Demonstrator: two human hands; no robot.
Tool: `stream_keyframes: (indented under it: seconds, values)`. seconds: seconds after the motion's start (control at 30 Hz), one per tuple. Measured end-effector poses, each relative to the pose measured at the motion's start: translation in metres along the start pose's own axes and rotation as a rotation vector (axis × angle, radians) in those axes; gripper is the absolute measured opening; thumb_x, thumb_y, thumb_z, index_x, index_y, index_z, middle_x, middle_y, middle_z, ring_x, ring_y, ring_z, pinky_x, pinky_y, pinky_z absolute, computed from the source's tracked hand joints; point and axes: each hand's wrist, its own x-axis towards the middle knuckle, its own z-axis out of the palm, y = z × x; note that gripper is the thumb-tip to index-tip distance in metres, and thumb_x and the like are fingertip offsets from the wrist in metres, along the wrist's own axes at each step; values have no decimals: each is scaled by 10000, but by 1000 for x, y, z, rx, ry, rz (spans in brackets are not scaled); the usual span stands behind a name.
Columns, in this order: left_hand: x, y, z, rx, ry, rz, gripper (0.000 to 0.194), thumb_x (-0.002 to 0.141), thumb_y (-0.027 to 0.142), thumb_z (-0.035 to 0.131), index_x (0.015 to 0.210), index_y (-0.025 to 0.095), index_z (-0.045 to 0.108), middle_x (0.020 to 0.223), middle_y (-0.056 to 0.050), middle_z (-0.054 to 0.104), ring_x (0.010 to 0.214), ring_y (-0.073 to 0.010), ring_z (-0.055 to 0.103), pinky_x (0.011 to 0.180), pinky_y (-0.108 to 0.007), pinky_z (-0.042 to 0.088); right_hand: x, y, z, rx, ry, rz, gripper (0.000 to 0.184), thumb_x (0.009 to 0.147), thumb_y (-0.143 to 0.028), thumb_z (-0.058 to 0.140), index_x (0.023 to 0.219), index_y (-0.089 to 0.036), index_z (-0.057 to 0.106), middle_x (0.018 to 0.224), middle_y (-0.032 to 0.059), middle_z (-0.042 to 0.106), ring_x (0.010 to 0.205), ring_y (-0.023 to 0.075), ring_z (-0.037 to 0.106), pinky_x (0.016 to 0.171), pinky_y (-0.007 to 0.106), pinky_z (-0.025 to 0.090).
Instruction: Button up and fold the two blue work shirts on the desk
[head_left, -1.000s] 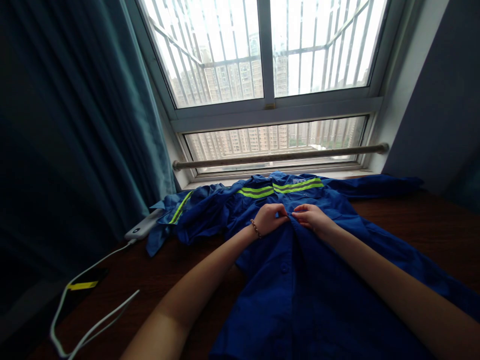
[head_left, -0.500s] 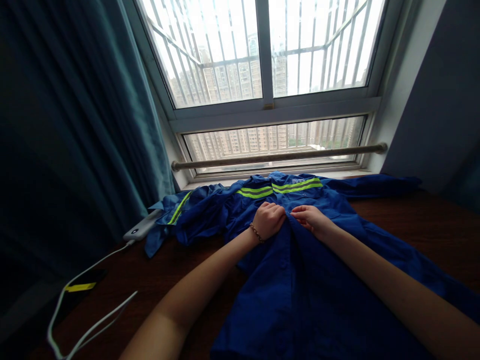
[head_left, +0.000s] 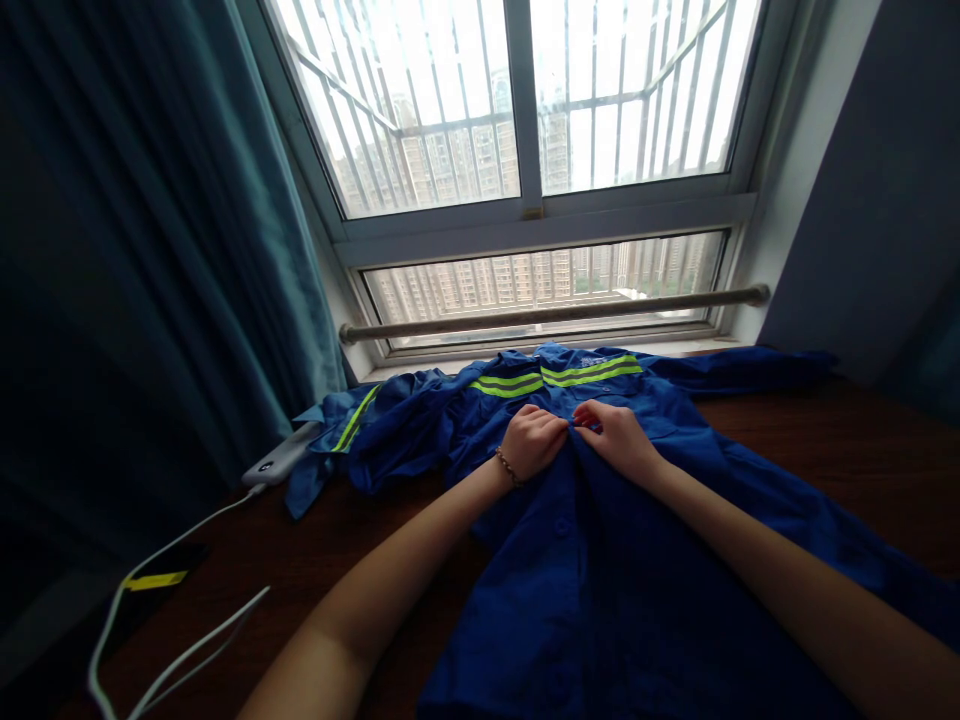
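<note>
The hem of the blue work jacket [head_left: 525, 620] runs out of the bottom of the view and its right-hand side out at the edge, while the inner folds under the forearms sink into shadow; the left hand [head_left: 532, 440] shows mostly its back, so its thumb is hidden, and the small white lettering on the chest is too blurred to read. At the far left, the white cable [head_left: 180, 525] leaves the picture at the bottom, and the dark item beneath the yellow strip [head_left: 155, 581] hardly stands out from the surface [head_left: 225, 650]. Compared with half a second ago, the right hand [head_left: 615, 435] has closed in on the left and its forefinger is now arched, where it lay flatter; the left hand remains curled in the same place, and the jacket lies much as it did. The left grip is closed on the raised front edge; the right thumb and forefinger bend towards that same edge, but I cannot tell whether they pinch it. The jacket lies spread on the surface below the window [head_left: 532, 210], crumpled about the left sleeve, its front lifted into a ridge at the fingertips, with a faint button [head_left: 561, 527] lower down and yellow-green reflective bands [head_left: 592, 373] across the chest
</note>
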Motion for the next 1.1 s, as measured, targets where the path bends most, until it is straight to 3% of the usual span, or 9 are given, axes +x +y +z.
stream_keyframes:
  seconds: [0.1, 0.27, 0.37, 0.47, 0.53, 0.63, 0.73, 0.93, 1.1]
  values:
    - [0, -1, -1, -85, -50, -27, 233, 849, 245, 372, 903, 175, 588, 864, -44, 652, 795, -131, 586, 799, -306, 382, -3, -7, -1, -114, -24, -101, 186, 756, -153, 477, 915, -180, 570, 814, 33, 632, 752, 143, 591, 698, 227, 424]
    - [8, -4, -10, -197, -171, -88, 223, 839, 267, 402, 882, 189, 607, 875, -33, 655, 826, -132, 588, 816, -287, 383, 0, -3, -1, -96, -13, 15, 149, 749, -160, 500, 874, -184, 577, 751, 16, 637, 703, 135, 592, 677, 212, 418]
    - [13, -10, -16, -312, -308, -178, 199, 799, 310, 479, 926, 192, 577, 845, -18, 648, 782, -125, 592, 740, -240, 416, 4, 0, -6, -85, -52, 58, 128, 721, -172, 532, 834, -177, 594, 726, 16, 637, 688, 134, 590, 647, 203, 417]
    - [11, -20, -16, -344, -510, -292, 400, 660, 391, 629, 980, 172, 529, 848, -27, 629, 737, -137, 586, 630, -211, 432, 5, -4, -15, -171, -91, 82, 86, 701, -226, 561, 744, -164, 603, 687, 33, 628, 649, 147, 585, 586, 209, 404]
    - [6, -27, -12, -263, -675, -342, 418, 583, 405, 680, 905, 168, 556, 811, -28, 622, 714, -153, 579, 591, -212, 425, 1, -11, -21, -194, -204, 149, 121, 706, -277, 559, 694, -160, 591, 633, 36, 616, 565, 144, 576, 527, 216, 393]
    - [-1, -35, -4, -153, -839, -356, 268, 590, 359, 674, 778, 184, 598, 747, -15, 615, 695, -158, 573, 578, -213, 409, -9, -22, -25, -208, -595, 329, 163, 633, -315, 626, 643, -160, 577, 522, 23, 578, 436, 141, 543, 442, 220, 368]
    - [-4, -38, 0, -64, -792, -421, 201, 621, 329, 644, 783, 214, 613, 794, -16, 618, 733, -169, 578, 590, -222, 407, -13, -21, -22, -455, -734, 375, 189, 505, -259, 713, 587, -157, 578, 539, 42, 580, 496, 181, 566, 450, 234, 365]
    - [-5, -44, -1, 239, -470, -519, 117, 746, 203, 485, 812, 192, 581, 849, -61, 591, 810, -202, 570, 677, -300, 413, -4, 26, -2, -592, -450, 159, 110, 742, -203, 519, 770, -172, 620, 835, 95, 637, 781, 215, 594, 599, 252, 375]
    - [-1, -39, -6, 304, -421, -476, 114, 752, 170, 488, 834, 151, 565, 885, -105, 565, 874, -229, 537, 726, -340, 407, -1, 53, 3, -481, -322, 210, 170, 817, -283, 461, 860, -174, 584, 841, 60, 625, 797, 160, 576, 634, 208, 361]
